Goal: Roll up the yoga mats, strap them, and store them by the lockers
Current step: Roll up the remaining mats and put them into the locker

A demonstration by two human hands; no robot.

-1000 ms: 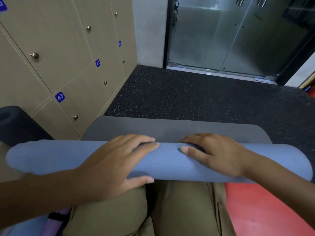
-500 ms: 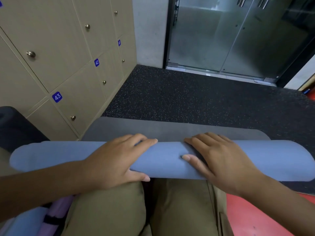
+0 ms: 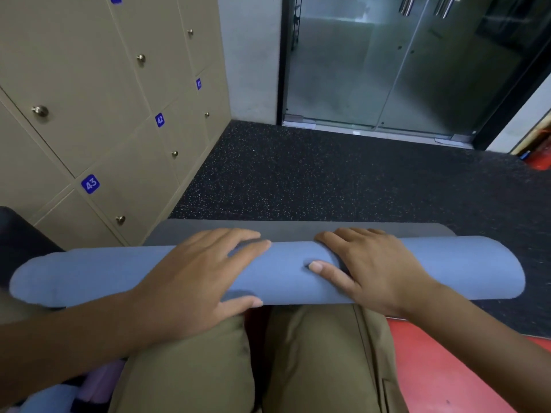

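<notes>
- Rolled further forward across the speckled black floor [image 3: 298, 180] since a second ago: blue yoga mat [image 3: 432, 269], now a thick tube lying crosswise just ahead of the knees, near the lockers [image 3: 89, 99] on the left.
- Shrunk to a narrow grey strip beyond the roll: the flat unrolled tail [image 3: 298, 226], so most of the rolling judged done, strapping and storing not yet begun.
- Shifted up onto the crown of the roll: left hand [image 3: 205, 272], fingers spread and pressed flat over the top, thumb tucked along the near underside.
- Moved likewise: right hand [image 3: 372, 269], fingers draped loosely over the far side, thumb laid flat on the near face, pressing rather than pinching.
- Unchanged at the left edge: a dark rolled mat [image 3: 21, 236] against the lockers.
</notes>
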